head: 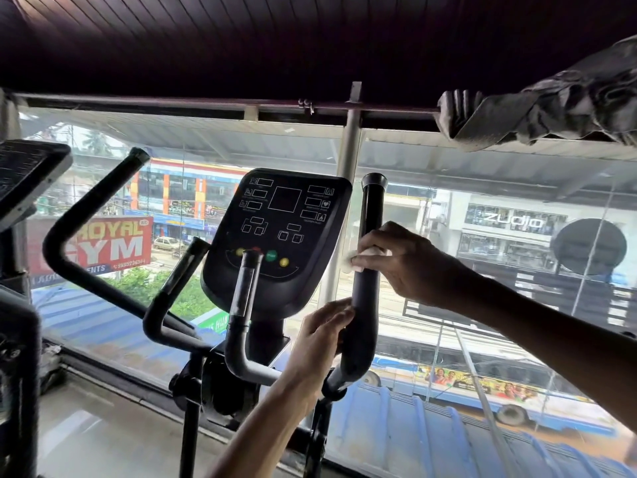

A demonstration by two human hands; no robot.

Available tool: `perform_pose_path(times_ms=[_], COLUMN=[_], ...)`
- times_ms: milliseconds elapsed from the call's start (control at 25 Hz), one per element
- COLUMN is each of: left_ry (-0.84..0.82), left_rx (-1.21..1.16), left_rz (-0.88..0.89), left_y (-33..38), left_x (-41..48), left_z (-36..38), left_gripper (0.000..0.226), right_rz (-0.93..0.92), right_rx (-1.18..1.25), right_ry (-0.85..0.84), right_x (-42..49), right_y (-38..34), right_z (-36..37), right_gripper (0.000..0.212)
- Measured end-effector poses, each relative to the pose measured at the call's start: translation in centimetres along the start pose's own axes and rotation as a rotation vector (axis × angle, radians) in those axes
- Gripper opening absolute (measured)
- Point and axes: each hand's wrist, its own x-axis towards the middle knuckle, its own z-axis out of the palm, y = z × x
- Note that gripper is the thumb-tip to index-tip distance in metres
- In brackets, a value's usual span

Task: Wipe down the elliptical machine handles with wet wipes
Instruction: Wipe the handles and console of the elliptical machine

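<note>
The upright black foam-covered handle (370,215) is plain matte black from cap to bend, and the crumpled white wet wipe (347,259) is white against it. The rounded black plastic console (286,232) carries thin white outline boxes and icons; its small round buttons (271,256) run yellow, red, green, yellow. The ribbed plank ceiling (241,36) is dark maroon. Outside, the rectangular red sign (103,246) has yellow and white letters, the corrugated metal roof (396,426) is blue, and the bunched crumpled cloth (551,108) is grey.
</note>
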Motion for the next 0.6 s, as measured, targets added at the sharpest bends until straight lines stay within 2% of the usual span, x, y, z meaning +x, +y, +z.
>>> perform_pose_path(times_ms=[40,160,200,360,400,520,600], left_ry=[-0.003,-0.005,-0.002,0.002,0.01,0.022,0.027], left_rx=[0.003,0.0,-0.005,-0.028,-0.037,-0.042,-0.028], left_rz=[-0.001,0.005,0.01,0.018,0.016,0.02,0.033], left_y=[0.0,0.1,0.1,0.1,0.1,0.0,0.1], left_x=[0.0,-0.1,-0.2,-0.6,-0.7,-0.9,-0.9], left_z=[0.0,0.1,0.1,0.3,0.3,0.5,0.5], left_gripper=[0.027,0.027,0.028,0.028,0.028,0.028,0.028], right_rz=[0.015,0.284,0.306,0.047,0.051,0.241,0.182], right_rx=[-0.025,-0.059,-0.037,0.041,0.015,-0.068,-0.065], right_ry=[0.019,0.151,0.155,0.053,0.062,0.144,0.13], right_x=[-0.1,-0.1,-0.3,-2.0,-2.0,-1.7,-2.0], right_y=[0.2,0.1,-0.5,-2.5,-2.2,-1.7,-1.8], right_z=[-0.1,0.1,0.3,-0.1,-0.2,0.4,0.8], right_gripper=[0.036,0.041,0.039,0.036,0.034,0.034,0.032])
